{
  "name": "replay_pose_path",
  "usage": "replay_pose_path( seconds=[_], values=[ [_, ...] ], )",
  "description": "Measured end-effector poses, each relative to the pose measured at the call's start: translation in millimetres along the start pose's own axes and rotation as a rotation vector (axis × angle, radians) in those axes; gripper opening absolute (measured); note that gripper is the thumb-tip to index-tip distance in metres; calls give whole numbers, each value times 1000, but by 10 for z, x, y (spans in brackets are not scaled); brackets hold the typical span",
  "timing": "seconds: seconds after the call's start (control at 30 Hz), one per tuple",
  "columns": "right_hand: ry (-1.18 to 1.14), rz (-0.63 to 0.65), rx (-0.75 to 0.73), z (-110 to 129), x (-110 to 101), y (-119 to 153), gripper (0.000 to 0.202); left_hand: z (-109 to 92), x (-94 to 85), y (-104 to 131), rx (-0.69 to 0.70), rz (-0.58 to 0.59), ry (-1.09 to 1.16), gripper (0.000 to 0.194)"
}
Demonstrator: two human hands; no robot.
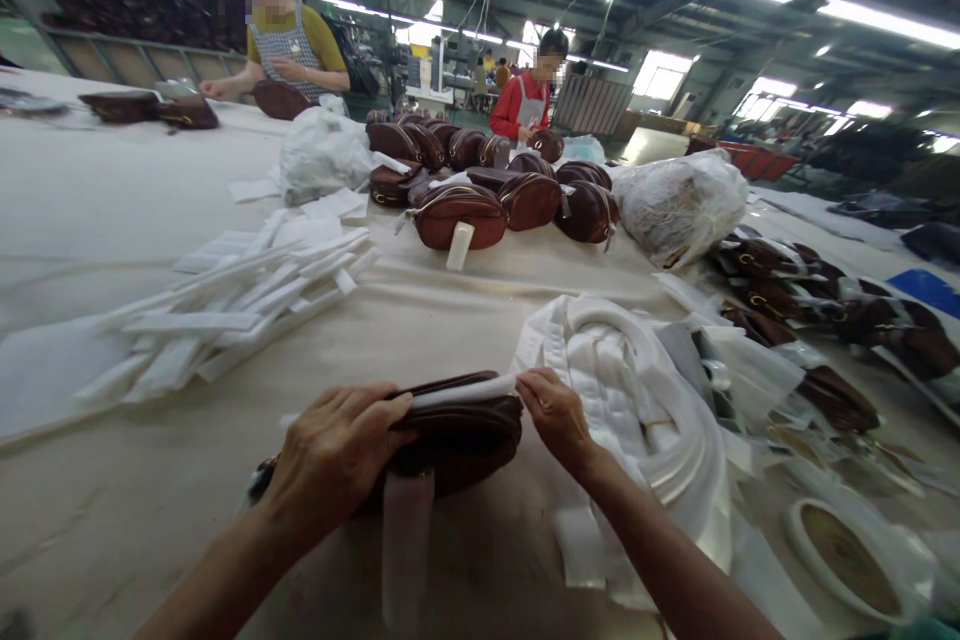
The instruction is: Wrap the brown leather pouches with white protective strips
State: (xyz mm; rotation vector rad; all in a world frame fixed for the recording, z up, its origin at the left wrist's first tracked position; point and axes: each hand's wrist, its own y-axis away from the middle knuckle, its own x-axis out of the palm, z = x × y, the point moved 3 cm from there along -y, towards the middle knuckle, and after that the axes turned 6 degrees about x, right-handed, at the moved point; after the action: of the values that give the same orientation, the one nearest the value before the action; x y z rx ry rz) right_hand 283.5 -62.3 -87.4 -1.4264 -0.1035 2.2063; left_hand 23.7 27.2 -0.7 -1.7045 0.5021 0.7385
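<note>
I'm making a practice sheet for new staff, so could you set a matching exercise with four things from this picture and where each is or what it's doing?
Column one
1. Left hand
2. Right hand
3. Pile of loose white strips
4. Coil of white material

Column two
A. On the table, just beyond and to the right of the right hand
B. Over the left part of the nearest brown bag
C. On the left side of the table
D. At the right end of the white strip along that bag's top

Right pairs: 1-B, 2-D, 3-C, 4-A
</note>
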Motion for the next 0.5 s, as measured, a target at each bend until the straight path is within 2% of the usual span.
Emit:
replay_pose_path(
  seconds=[0.07, 0.13, 0.2, 0.27, 0.33, 0.4, 0.5],
  values=[
    [-28, 58, -115, 200, 128, 89, 21, 184, -71, -14, -197, 18, 184, 16],
    [-46, 94, -210, 360, 211, 223, 21, 372, -137, -38, -495, 65, 382, 22],
    [-53, 113, -276, 492, 237, 390, 21, 519, -171, -75, -788, 118, 544, 28],
    [-30, 134, -317, 614, 231, 579, 20, 612, -135, -144, -972, 167, 676, 34],
    [15, 140, -329, 729, 230, 778, 22, 659, 11, -227, -1041, 252, 804, 39],
    [35, 100, -342, 829, 253, 976, 24, 665, 260, -284, -1051, 411, 900, 43],
    [54, -87, -353, 911, 325, 1228, 23, 659, 674, -291, -1062, 590, 920, 47]
  ],
)
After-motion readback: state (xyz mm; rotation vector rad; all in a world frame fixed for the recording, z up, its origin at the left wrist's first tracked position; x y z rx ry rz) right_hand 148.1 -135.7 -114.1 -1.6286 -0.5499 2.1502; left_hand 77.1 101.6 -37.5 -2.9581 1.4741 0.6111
